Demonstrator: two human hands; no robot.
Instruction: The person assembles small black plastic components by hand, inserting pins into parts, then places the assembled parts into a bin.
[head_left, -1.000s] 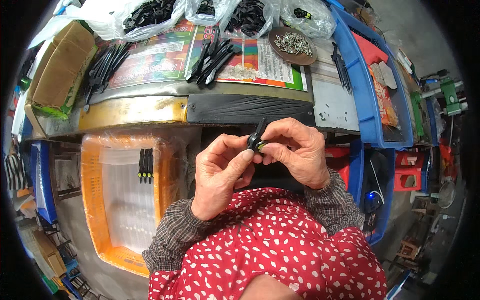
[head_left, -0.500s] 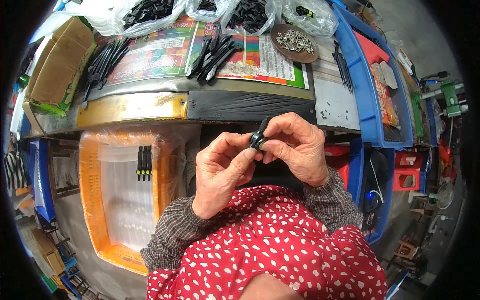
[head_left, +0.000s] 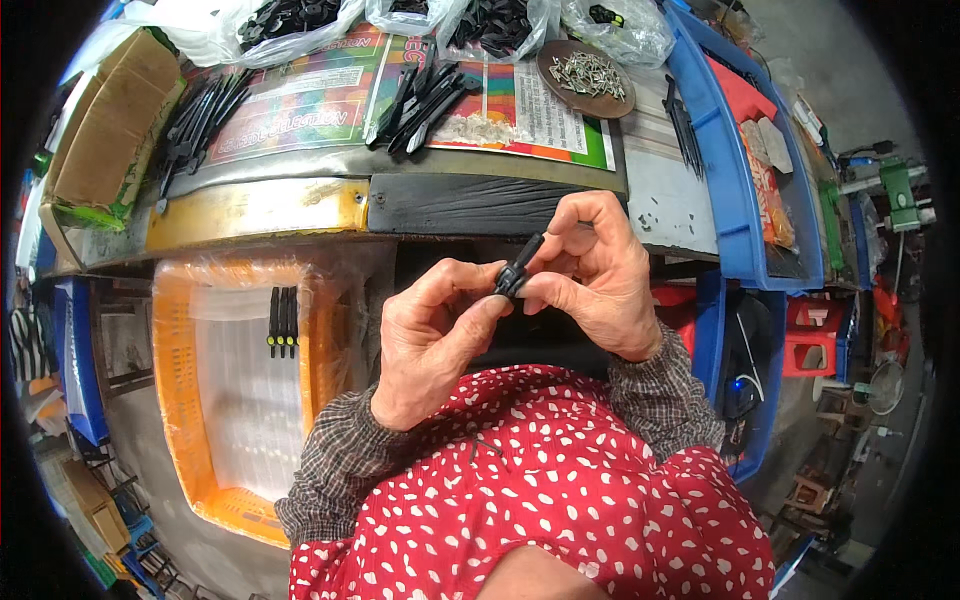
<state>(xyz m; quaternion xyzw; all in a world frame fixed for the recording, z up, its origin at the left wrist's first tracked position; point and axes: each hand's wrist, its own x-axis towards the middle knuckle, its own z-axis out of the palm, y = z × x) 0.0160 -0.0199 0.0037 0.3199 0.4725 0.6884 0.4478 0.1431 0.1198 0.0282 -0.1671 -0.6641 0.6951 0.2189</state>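
Note:
A small black plastic part with a rounded, ring-like end and a straight stem (head_left: 527, 252) is held in front of my lap, the stem slanting up to the right. My left hand (head_left: 430, 335) pinches its rounded end between thumb and fingers. From the other side, the thumb of my right hand (head_left: 600, 285) presses on the part, its index finger lifted and bent above the stem. Fingertips cover some of the part, so its details are hidden. Beyond my hands, a pile of black strip-like pieces (head_left: 425, 110) lies on the bench.
An orange crate (head_left: 175, 390) lined with clear plastic stands at left, several black pieces with yellow-green tips (head_left: 283, 320) inside. On the bench are a round dish (head_left: 560, 95) of small metal screws, bags of black parts (head_left: 495, 25), a cardboard box (head_left: 115, 125) and a blue tray (head_left: 735, 230).
My right index finger has lifted off the black part, and the stem now tilts further right. Both hands have shifted slightly left.

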